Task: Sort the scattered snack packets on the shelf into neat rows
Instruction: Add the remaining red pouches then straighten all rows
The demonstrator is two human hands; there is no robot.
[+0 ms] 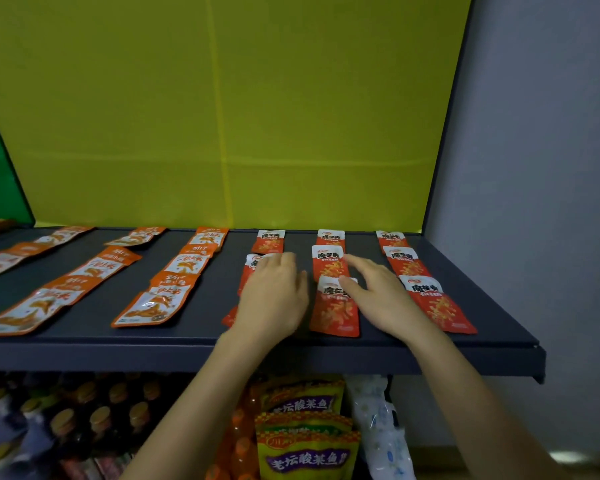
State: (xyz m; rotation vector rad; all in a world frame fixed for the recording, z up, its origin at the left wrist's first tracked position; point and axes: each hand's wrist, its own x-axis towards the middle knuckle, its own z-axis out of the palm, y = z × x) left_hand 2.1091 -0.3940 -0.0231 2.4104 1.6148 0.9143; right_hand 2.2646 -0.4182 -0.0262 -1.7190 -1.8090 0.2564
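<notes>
Head view: I have both hands down on the dark shelf (201, 329), among the red snack packets on its right half. My worry is the left column. My left hand (274, 299) lies flat, fingers straight and relaxed, over its middle packet (251, 268) and most of its front packet (230, 318), which peeks out tilted near the shelf lip. A sideways sweep could, I judge, drag both slick packets together, skew the column, or nudge the front one over the edge onto the yellow bags (305, 459) below.

My right hand (381, 301) is likewise unclenched and grips nothing. Its thumb and fingertips touch the upper right corner of the middle column's front packet (333, 313), which overlaps the packet behind (328, 266). Pushing there may twist it or ride it further onto that neighbour. The right column (430, 303) lies just beside the back of my right hand, so a careless forearm could brush it. The orange packets (156, 303) lie well apart to the left.
</notes>
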